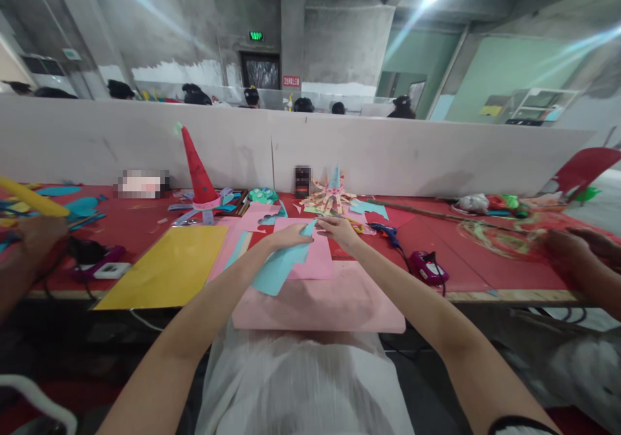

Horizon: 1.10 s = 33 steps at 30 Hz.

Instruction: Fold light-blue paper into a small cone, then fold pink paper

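A cut piece of light blue paper slants over the work surface, gripped along its upper part by my left hand. My right hand pinches the top end of the same paper, close to the left fingertips. Under it lie a pink sheet and a larger pale pink sheet that hangs over the table edge. Just beyond my right hand is a yellow handle, partly hidden, perhaps of scissors. A blue glue gun rests to its right.
Left of me are a yellow sheet and a red paper cone. A decorated blue cone stands behind my hands. A purple device sits right. Co-workers' hands flank me, one holding a yellow piece, another at netting. A white partition runs behind.
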{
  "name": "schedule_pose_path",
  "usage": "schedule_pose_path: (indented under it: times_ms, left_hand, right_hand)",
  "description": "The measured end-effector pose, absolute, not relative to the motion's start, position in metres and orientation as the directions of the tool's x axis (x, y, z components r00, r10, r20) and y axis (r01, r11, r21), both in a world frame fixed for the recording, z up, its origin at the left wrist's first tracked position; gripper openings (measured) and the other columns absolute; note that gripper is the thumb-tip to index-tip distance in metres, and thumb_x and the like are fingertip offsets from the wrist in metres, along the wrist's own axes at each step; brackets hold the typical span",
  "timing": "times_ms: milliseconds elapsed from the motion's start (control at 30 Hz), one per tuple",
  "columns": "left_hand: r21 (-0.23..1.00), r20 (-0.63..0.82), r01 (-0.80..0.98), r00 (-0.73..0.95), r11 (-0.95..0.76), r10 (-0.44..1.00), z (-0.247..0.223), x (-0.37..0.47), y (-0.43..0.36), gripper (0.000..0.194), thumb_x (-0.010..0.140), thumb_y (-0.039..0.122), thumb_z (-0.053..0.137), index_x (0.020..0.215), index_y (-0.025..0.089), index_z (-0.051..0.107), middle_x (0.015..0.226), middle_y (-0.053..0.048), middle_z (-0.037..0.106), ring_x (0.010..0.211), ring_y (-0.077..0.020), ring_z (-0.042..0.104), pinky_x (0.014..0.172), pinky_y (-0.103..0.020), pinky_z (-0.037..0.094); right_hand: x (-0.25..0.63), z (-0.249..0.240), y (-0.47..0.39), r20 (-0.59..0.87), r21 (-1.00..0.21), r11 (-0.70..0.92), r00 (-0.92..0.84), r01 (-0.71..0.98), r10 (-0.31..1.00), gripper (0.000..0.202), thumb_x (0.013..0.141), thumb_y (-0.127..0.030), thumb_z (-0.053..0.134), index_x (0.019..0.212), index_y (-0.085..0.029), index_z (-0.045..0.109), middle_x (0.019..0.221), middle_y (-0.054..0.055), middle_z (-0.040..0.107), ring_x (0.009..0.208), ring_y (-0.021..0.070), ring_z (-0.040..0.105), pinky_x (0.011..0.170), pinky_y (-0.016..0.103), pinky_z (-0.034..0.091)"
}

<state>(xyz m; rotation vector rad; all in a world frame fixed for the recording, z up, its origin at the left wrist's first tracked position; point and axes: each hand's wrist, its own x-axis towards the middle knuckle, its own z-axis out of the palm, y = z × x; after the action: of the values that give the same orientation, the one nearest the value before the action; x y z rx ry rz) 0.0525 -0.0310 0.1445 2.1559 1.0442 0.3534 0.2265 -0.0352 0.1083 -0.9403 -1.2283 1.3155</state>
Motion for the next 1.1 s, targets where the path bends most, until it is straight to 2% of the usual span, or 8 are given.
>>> schedule_pose_path:
  times_ms: [267, 500, 767, 900, 1000, 1100]
  left_hand:
    - [0.642, -0.033, 0.612, 0.623, -0.462, 0.781, 0.144, 0.054, -0.030, 0.029, 0.068, 0.030, 0.049, 0.093, 0.016, 0.051, 0.094, -0.004, 0.059, 0.083, -0.0186, 0.055, 0.066, -0.025, 0.040]
    - [0.499, 0.018, 0.714, 0.559, -0.492, 0.829, 0.139, 0.059, -0.029, 0.020, 0.070, 0.028, 0.047, 0.085, 0.016, 0.049, 0.088, -0.005, 0.059, 0.080, -0.0189, 0.055, 0.065, -0.026, 0.039]
    - [0.354, 0.062, 0.798, 0.500, -0.488, 0.864, 0.141, 0.062, -0.039, 0.020, 0.074, 0.022, 0.043, 0.093, 0.016, 0.047, 0.093, -0.009, 0.058, 0.086, -0.0213, 0.056, 0.067, -0.027, 0.040]
    - [0.266, 0.088, 0.831, 0.483, -0.488, 0.871, 0.141, 0.064, -0.043, 0.023, 0.075, 0.017, 0.041, 0.097, 0.014, 0.046, 0.095, -0.011, 0.059, 0.089, -0.0237, 0.057, 0.069, -0.029, 0.041]
    - [0.203, 0.091, 0.859, 0.461, -0.470, 0.882, 0.139, 0.068, -0.044, 0.026, 0.075, 0.014, 0.040, 0.100, 0.012, 0.046, 0.096, -0.014, 0.059, 0.093, -0.0265, 0.056, 0.071, -0.032, 0.041]
    - [0.161, 0.083, 0.877, 0.446, -0.454, 0.891, 0.136, 0.070, -0.045, 0.026, 0.076, 0.014, 0.039, 0.101, 0.012, 0.046, 0.095, -0.014, 0.060, 0.092, -0.0256, 0.057, 0.071, -0.031, 0.042]
  right_hand:
    - [0.227, 0.108, -0.036, 0.084, -0.977, 0.059, -0.118, -0.205, 0.989, 0.023, 0.057, -0.031, 0.072, 0.076, -0.018, 0.067, 0.082, 0.003, 0.066, 0.074, 0.0125, 0.061, 0.077, 0.030, 0.049]
    - [0.225, 0.109, -0.038, 0.044, -0.965, 0.011, -0.120, -0.264, 0.992, 0.018, 0.059, -0.031, 0.071, 0.071, -0.019, 0.065, 0.079, 0.003, 0.066, 0.076, 0.0130, 0.061, 0.077, 0.030, 0.049]
    - [0.223, 0.111, -0.036, -0.062, -0.927, -0.105, -0.128, -0.360, 0.990, 0.013, 0.059, -0.025, 0.071, 0.065, -0.018, 0.062, 0.069, 0.001, 0.065, 0.072, 0.0121, 0.061, 0.076, 0.029, 0.049]
    - [0.220, 0.114, -0.036, -0.143, -0.901, -0.172, -0.102, -0.398, 0.985, 0.005, 0.064, -0.018, 0.065, 0.061, -0.017, 0.061, 0.064, 0.001, 0.064, 0.066, 0.0105, 0.060, 0.074, 0.027, 0.050]
    - [0.217, 0.116, -0.034, -0.237, -0.877, -0.245, -0.071, -0.412, 0.969, 0.012, 0.067, -0.011, 0.058, 0.057, -0.017, 0.057, 0.057, 0.000, 0.061, 0.059, 0.0093, 0.059, 0.071, 0.025, 0.051]
    - [0.215, 0.116, -0.030, -0.257, -0.881, -0.265, -0.075, -0.391, 0.964, 0.016, 0.069, -0.009, 0.055, 0.055, -0.018, 0.052, 0.051, -0.001, 0.057, 0.054, 0.0094, 0.057, 0.067, 0.025, 0.052]
